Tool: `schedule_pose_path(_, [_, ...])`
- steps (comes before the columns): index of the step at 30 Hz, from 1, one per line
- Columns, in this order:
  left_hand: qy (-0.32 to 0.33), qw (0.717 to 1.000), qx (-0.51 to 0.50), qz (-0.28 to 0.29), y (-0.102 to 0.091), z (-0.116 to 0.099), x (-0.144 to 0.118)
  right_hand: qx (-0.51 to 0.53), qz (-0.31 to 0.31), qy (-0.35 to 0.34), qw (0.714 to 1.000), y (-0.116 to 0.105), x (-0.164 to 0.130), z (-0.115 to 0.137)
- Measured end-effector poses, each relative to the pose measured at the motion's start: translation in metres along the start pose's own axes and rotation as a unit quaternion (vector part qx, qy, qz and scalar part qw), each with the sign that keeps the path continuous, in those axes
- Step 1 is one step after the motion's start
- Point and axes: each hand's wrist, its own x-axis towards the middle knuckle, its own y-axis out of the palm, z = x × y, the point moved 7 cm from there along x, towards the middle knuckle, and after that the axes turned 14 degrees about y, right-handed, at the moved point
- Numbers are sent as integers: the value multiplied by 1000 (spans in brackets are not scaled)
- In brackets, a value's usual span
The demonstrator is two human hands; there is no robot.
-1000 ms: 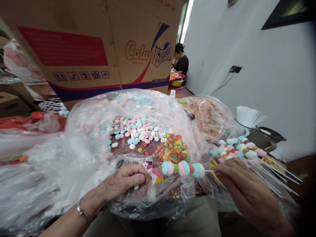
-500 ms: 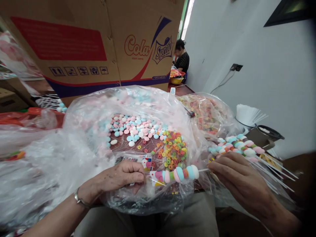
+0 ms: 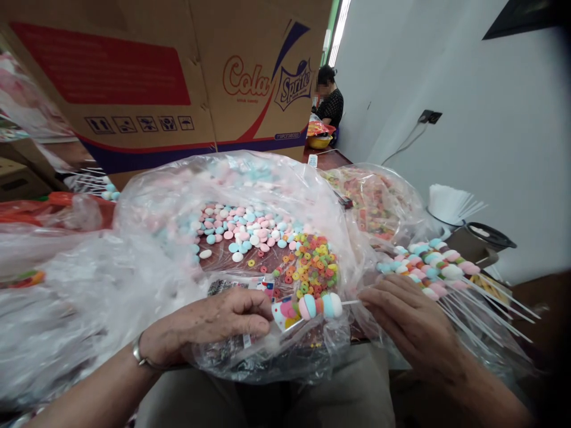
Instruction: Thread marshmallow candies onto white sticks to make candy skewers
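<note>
Fingers (image 3: 250, 324) of the left hand (image 3: 209, 327) are pinching together on a small printed wrapper (image 3: 279, 309) at the near lip of the big plastic bag (image 3: 147, 249) lying beneath the cardboard box (image 3: 147, 77). Right hand (image 3: 410, 327) fingertips are clamping the white stick of the candy skewer (image 3: 320, 306), its tip entering the wrapper.
</note>
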Motion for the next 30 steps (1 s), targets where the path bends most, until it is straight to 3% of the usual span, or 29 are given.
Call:
schedule_pose_path(3, [-7, 1000, -10, 16, 10, -4, 4, 10, 17, 5, 1000, 9, 2, 2])
schedule_pose_path(8, [-73, 990, -117, 41, 30, 13, 9, 58, 81, -24, 995, 21, 5, 9])
schedule_pose_path(13, [-92, 982, -146, 77, 41, 22, 8, 87, 126, -53, 987, 18, 13, 13])
schedule_pose_path(21, [-55, 992, -115, 1, 31, 27, 7, 78, 159, -39, 983, 32, 10, 16])
schedule_pose_path(30, [-15, 999, -33, -6, 27, 15, 8, 57, 150, -36, 986, 28, 9, 22])
